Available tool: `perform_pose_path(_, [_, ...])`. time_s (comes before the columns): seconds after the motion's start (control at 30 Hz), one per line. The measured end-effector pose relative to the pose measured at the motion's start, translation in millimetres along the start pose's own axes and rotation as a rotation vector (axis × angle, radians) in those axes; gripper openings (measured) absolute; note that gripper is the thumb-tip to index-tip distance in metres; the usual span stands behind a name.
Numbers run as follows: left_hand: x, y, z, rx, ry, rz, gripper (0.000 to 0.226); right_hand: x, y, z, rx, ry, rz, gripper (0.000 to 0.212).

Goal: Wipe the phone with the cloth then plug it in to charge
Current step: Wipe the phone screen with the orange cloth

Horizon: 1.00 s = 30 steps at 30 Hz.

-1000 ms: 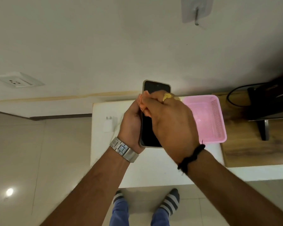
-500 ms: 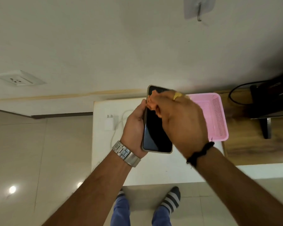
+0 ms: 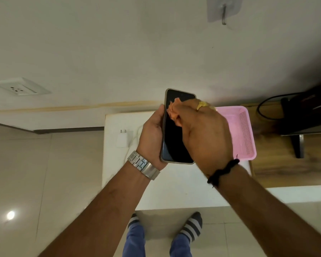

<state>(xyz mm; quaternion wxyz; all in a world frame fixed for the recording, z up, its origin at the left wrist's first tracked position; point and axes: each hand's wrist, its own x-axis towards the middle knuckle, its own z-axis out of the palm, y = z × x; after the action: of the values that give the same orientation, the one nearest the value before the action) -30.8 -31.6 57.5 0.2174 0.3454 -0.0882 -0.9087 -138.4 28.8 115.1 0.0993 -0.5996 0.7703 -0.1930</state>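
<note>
While the left hand (image 3: pixel 152 138) grips the phone (image 3: pixel 174 138), the right hand (image 3: pixel 206 134) presses the cloth (image 3: pixel 172 111) against its screen.

I can read no text, label, brand, number or sign anywhere in my view. The phone (image 3: pixel 174 134) screen is dark and shows nothing. The charger (image 3: pixel 122 139), at about nine o'clock from the phone, carries no marking I can make out. The wall socket (image 3: pixel 20 89), far out toward ten o'clock, shows only its pin holes. The dark device (image 3: pixel 304 115) at three o'clock has a faint reddish mark on its top, too blurred for me to read.
</note>
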Motion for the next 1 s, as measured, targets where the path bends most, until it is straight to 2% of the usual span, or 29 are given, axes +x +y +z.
perform_pose_path(0.07, [-3, 7, -1, 0.047, 0.003, 0.025, 0.06, -25, -15, -1, 0.071, -0.097, -0.053, 0.022])
perform_pose_path(0.13, [-5, 8, -4, 0.086, 0.006, 0.042, 0.066, -46, -15, -3, 0.071, -0.183, -0.183, 0.028])
perform_pose_path(0.2, [-10, 0, -4, 0.049, -0.003, 0.003, 0.061, -29, 3, -9, 0.113, -0.089, -0.11, 0.018])
perform_pose_path(0.23, [-10, -4, -4, 0.024, -0.018, -0.006, 0.055, -15, 12, -9, 0.119, 0.0, -0.031, 0.02])
perform_pose_path(0.3, [-9, -7, -1, 0.008, -0.032, 0.002, 0.049, -3, 17, -6, 0.059, 0.034, 0.055, 0.026])
perform_pose_path(0.37, [-9, -1, 1, 0.013, -0.015, 0.016, 0.057, -21, 3, 0, 0.016, -0.079, -0.037, 0.029])
perform_pose_path(0.43, [-7, 5, 1, 0.064, -0.002, 0.038, 0.068, -51, -12, -2, 0.027, -0.268, -0.143, 0.037])
perform_pose_path(0.47, [-7, 6, 2, 0.08, -0.001, 0.039, 0.069, -58, -12, -5, 0.028, -0.303, -0.186, 0.034])
perform_pose_path(0.53, [-9, 2, 4, 0.072, -0.004, 0.0, 0.066, -45, 1, -7, 0.016, -0.189, -0.203, 0.027])
perform_pose_path(0.63, [-9, -3, 6, 0.018, -0.026, -0.022, 0.057, -9, 11, -11, 0.003, 0.012, -0.051, 0.026])
perform_pose_path(0.67, [-8, -1, 7, 0.01, -0.028, -0.009, 0.056, -9, 7, -9, 0.001, 0.02, -0.057, 0.027])
perform_pose_path(0.73, [-8, 5, 6, 0.059, -0.018, 0.041, 0.061, -28, -7, -3, 0.005, -0.086, -0.129, 0.035])
perform_pose_path(0.8, [-5, 9, 1, 0.09, -0.013, 0.061, 0.068, -56, -9, -4, 0.01, -0.172, -0.237, 0.036])
perform_pose_path(0.87, [-7, 5, 3, 0.086, -0.007, 0.031, 0.069, -56, 9, -8, -0.004, -0.122, -0.249, 0.029])
perform_pose_path(0.93, [-6, -3, 6, 0.062, -0.046, 0.002, 0.062, -36, 21, -9, -0.013, -0.002, -0.139, 0.023])
perform_pose_path(1.0, [-5, -7, 10, 0.042, -0.047, 0.011, 0.055, -23, 14, -6, 0.013, 0.046, -0.074, 0.022])
